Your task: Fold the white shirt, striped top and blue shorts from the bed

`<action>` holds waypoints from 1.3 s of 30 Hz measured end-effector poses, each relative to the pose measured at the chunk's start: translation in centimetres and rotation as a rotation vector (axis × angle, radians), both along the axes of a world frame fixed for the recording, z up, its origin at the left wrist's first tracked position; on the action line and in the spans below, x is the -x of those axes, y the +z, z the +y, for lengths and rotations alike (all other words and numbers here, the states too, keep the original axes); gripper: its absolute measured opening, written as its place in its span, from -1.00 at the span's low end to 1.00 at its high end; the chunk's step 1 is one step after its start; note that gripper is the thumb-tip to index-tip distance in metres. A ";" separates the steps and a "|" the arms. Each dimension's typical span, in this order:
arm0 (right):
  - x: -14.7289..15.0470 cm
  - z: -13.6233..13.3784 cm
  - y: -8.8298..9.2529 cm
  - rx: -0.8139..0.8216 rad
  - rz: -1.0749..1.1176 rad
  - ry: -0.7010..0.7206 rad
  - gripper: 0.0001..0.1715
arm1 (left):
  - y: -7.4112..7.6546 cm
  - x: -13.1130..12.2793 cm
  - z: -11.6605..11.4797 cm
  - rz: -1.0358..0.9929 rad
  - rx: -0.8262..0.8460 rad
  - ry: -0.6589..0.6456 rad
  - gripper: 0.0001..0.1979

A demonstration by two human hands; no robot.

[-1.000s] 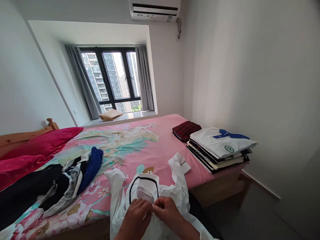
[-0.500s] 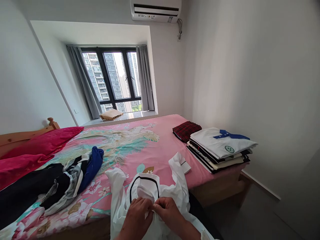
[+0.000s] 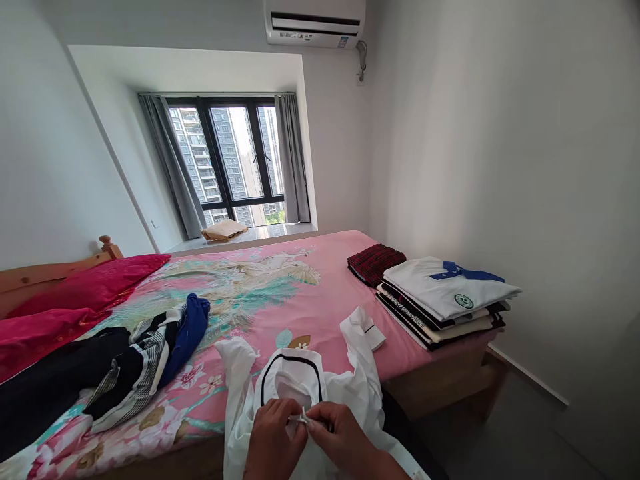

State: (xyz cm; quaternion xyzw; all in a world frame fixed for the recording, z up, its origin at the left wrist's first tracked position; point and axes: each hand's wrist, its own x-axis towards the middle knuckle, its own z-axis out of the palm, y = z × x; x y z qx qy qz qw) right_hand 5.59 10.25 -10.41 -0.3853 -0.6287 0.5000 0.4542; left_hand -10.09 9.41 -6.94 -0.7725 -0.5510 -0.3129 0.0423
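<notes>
A white shirt with a black-trimmed collar (image 3: 293,380) lies over the near edge of the bed, one cuffed sleeve flung out toward the right. My left hand (image 3: 273,440) and my right hand (image 3: 337,440) meet just below the collar. Both pinch the shirt's front edges together with closed fingers. A small white fold of cloth shows between my fingertips.
A pink flowered bedspread (image 3: 310,300) covers the bed. Loose dark, striped and blue clothes (image 3: 125,353) are heaped at the left beside red pillows (image 3: 75,293). A stack of folded clothes (image 3: 445,297) and a red plaid piece (image 3: 375,261) sit at the right corner. Grey floor lies to the right.
My hands have dropped slightly and shifted a little right along the shirt front, still pinching it. The view has tilted a bit.
</notes>
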 end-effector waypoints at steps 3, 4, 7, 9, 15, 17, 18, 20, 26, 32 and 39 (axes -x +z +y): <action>-0.1 -0.4 -0.1 -0.084 -0.101 -0.044 -0.75 | 0.0 0.4 -0.2 0.016 0.051 -0.009 -0.87; -0.1 -0.5 -0.2 -0.121 -0.133 -0.063 -0.74 | 0.0 0.5 -0.3 0.027 0.065 -0.016 -0.87; 0.0 -0.7 -0.2 -0.208 -0.249 -0.104 -0.73 | 0.2 0.7 -0.5 0.064 0.112 -0.045 -0.88; 0.2 -0.8 -0.3 -0.242 -0.315 -0.101 -0.76 | 0.4 0.7 -0.6 0.088 0.149 -0.064 -0.90; 0.5 -0.6 -0.2 -0.221 -0.354 -0.129 -0.83 | 1.6 0.1 -0.7 0.167 0.163 -0.147 -0.88; 0.4 -0.7 0.2 -0.170 -0.355 -0.128 -0.84 | 1.7 0.0 -0.5 0.210 0.116 -0.177 -0.88; 0.2 -0.7 0.3 -0.151 -0.354 -0.123 -0.84 | 1.7 0.1 -0.4 0.231 0.085 -0.190 -0.88; -0.1 -0.8 0.5 -0.112 -0.352 -0.102 -0.82 | 1.4 0.2 -0.1 0.265 0.012 -0.227 -0.88; -0.8 -0.8 -0.2 -0.034 -0.290 -0.104 -0.79 | -0.5 1.1 1.0 0.278 -0.116 -0.377 -0.81; -0.7 -0.6 -0.4 -0.050 -0.303 -0.106 -0.83 | -1.3 0.7 0.8 0.268 -0.119 -0.415 -0.82; -1.0 -0.5 0.9 -0.031 -0.186 -0.033 -0.81 | 0.4 0.3 -0.4 0.157 0.043 -0.366 -0.84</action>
